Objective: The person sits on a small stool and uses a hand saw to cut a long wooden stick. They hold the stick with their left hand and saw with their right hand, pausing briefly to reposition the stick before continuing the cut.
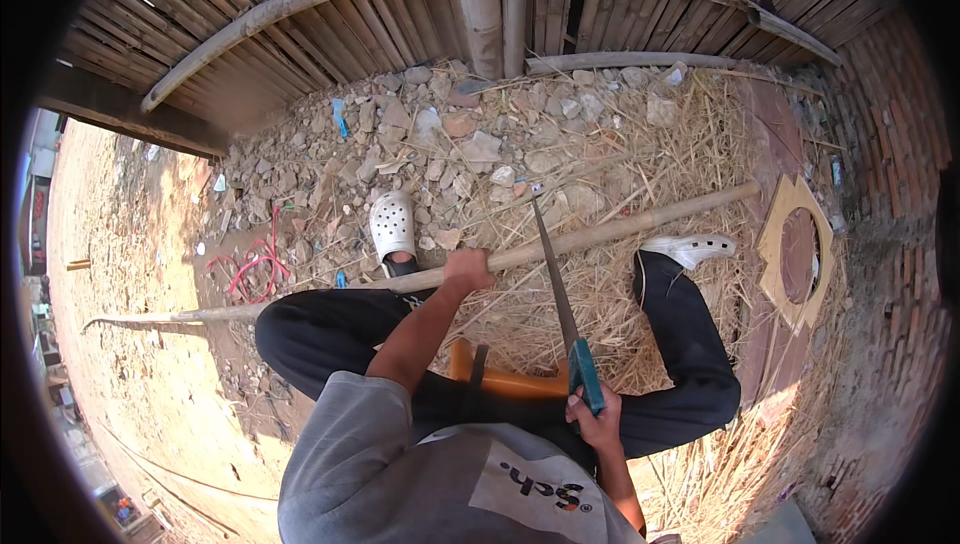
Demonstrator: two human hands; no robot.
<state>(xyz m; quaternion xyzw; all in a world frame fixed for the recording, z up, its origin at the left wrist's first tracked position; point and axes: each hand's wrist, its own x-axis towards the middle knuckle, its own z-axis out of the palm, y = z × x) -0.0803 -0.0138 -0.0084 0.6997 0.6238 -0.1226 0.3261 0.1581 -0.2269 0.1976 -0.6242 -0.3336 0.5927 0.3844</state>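
A long, pale, round wooden pole [640, 223] runs crosswise beneath a teal-handled, tapering metal saw [561, 289]; contact is unclear. The pole looks stiff, fairly heavy, dry rather than slippery — left of the saw, where the left grip [468, 269] is clamped around it, seems a sound hold. The right grip [598, 422] is clamped on the saw's handle, the safe part — its thin blade probably flexes.

Dirt ground [150, 384], sunlit along the left, stone rubble [480, 149] spread across the upper middle, loose straw [515, 319] over the center and right, tangled red cord [273, 244] at left, blue scrap [340, 116] among the rubble, tan board [772, 254] with an oval hole at right.
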